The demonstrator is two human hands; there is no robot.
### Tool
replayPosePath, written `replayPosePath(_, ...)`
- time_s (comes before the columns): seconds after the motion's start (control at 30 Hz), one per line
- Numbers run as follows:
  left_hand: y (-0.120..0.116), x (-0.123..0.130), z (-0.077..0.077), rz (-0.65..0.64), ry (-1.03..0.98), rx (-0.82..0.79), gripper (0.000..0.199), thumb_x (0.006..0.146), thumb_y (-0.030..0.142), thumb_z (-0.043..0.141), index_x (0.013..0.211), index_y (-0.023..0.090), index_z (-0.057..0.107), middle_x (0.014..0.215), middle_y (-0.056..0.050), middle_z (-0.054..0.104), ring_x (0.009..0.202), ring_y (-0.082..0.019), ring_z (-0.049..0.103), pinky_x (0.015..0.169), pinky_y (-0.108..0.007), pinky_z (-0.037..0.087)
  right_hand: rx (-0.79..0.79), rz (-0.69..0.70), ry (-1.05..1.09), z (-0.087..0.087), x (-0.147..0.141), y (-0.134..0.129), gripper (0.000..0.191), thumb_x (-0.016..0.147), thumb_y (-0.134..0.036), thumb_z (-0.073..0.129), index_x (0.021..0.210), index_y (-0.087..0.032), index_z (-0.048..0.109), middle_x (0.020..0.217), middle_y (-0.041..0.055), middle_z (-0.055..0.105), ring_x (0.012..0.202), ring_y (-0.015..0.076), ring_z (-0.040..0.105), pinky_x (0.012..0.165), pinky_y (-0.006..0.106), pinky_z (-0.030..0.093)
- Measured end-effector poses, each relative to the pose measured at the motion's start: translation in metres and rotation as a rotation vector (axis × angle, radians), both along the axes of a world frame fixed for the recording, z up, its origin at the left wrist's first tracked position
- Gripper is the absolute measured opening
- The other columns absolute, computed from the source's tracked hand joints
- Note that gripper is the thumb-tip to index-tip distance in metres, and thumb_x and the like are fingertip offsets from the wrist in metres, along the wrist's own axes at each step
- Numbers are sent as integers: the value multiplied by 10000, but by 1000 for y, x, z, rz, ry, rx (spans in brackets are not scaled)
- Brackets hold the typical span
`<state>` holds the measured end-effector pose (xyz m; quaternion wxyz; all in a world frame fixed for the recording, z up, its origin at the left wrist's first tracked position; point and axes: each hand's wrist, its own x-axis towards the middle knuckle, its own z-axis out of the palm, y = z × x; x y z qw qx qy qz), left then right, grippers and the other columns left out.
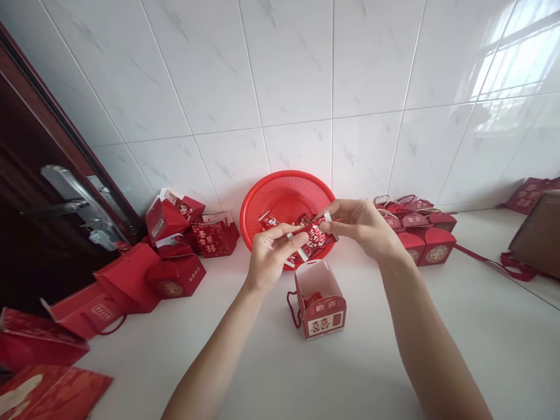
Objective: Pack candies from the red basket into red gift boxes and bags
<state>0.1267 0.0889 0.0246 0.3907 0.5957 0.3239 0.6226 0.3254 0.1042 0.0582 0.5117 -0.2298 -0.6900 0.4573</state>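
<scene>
Between my two hands is a small red-and-white wrapped candy packet (315, 235), stretched above the near edge of a round red plastic basket (286, 178). The fingers and thumb of my left hand (272, 256) pinch its left end. At the right end, my right hand (362, 226) pinches it too. More packets (268, 220) of the same look lie in the basket, partly hidden by my hands. Just below my hands an open red gift box (326, 318) with Chinese characters and a dark red cord handle stands on the white surface. Something red lies inside it.
Several red boxes and bags (131, 277) crowd the left side by a dark door (48, 175) with a metal handle. Closed red boxes (431, 245) with cord handles are grouped at the right. A brown object (536, 230) and red ribbon (485, 259) lie farther right. Behind is a tiled wall.
</scene>
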Motion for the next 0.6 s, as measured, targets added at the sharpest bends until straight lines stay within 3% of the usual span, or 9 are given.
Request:
replayPosePath(0.2, -1, 0, 1, 51, 8, 27, 252, 673, 370, 863, 835, 191, 791, 777, -24, 733, 716, -153, 666, 660, -267, 552, 20, -9, -80, 4, 1, -6, 269, 773, -416, 790, 841, -174, 693, 816, 31, 686, 726, 145, 601, 664, 287, 494)
replayPosePath(0.33, -4, 1, 3, 15, 55, 5, 262, 689, 373, 838, 849, 174, 778, 789, -40, 738, 728, -177, 689, 669, -288, 570, 36, -72, -126, 6, 2, -10, 206, 818, -375, 742, 831, -175, 693, 792, 29, 686, 723, 147, 605, 678, 291, 494)
replayPosePath(0.5, -8, -3, 10, 73, 75, 81, 268, 711, 336, 812, 919, 175, 761, 970, -74, 760, 888, -205, 708, 820, -324, 580, 26, -98, -176, 6, 2, -11, 183, 790, -349, 752, 839, -183, 693, 801, 27, 703, 720, 154, 631, 679, 297, 522)
replayPosePath(0.6, -9, -11, 14, 112, 42, 123, 216, 737, 312, 797, 903, 179, 759, 957, -60, 760, 904, -194, 705, 844, -316, 570, 14, -85, -256, 3, 3, -11, 171, 794, -332, 739, 863, -180, 699, 788, 23, 707, 734, 161, 658, 676, 295, 536)
